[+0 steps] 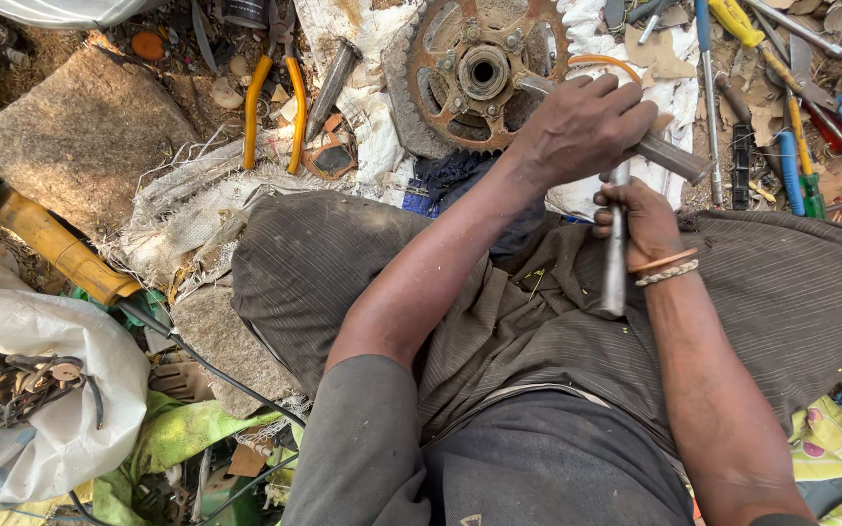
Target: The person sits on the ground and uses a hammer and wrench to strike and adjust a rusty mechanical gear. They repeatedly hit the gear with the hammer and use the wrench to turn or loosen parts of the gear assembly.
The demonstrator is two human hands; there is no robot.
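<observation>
A rusty toothed sprocket (479, 73) lies on white cloth on the ground ahead of my knees. My left hand (582, 127) grips a grey metal bar (674, 156) that runs from the sprocket's hub out to the right. Just below it, my right hand (640, 219) holds a slim upright metal rod (616, 258), whose top end meets the bar. A beaded band and an orange band circle my right wrist.
Orange-handled pliers (270, 107) lie left of the sprocket beside a flat stone (80, 131). Screwdrivers and blue-handled pliers (791, 146) are scattered at the right. A yellow grinder (41, 239), a white sack (41, 409) and a black cable (216, 370) sit at the left.
</observation>
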